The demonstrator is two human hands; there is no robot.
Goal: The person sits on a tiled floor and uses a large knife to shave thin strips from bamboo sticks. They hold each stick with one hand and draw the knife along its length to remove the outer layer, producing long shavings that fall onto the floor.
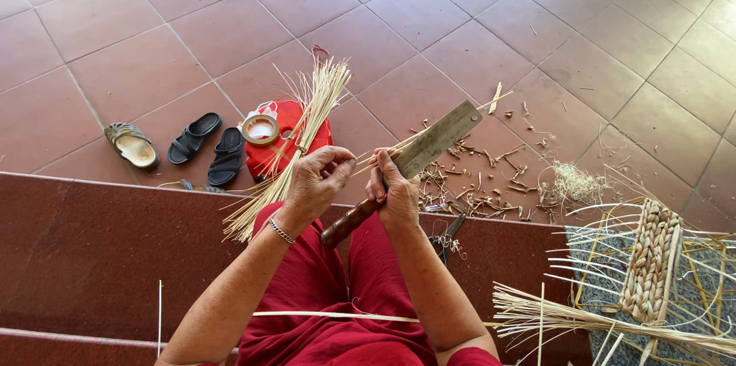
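While gripping the cleaver (429,145) by its wooden handle, right hand (397,196) clenched; left hand (318,182) pinching a thin bamboo strip (376,159) against the blade. Splitting step, seemingly; next calls for steady blade pressure along the strip. Beyond the step edge, red bag (285,144) holding a strip bundle (307,124).

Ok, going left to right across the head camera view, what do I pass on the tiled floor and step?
Tan sandal → pair of black sandals → roll of tape on the red bag → left hand → right hand gripping the cleaver → pile of shavings → braided woven piece.
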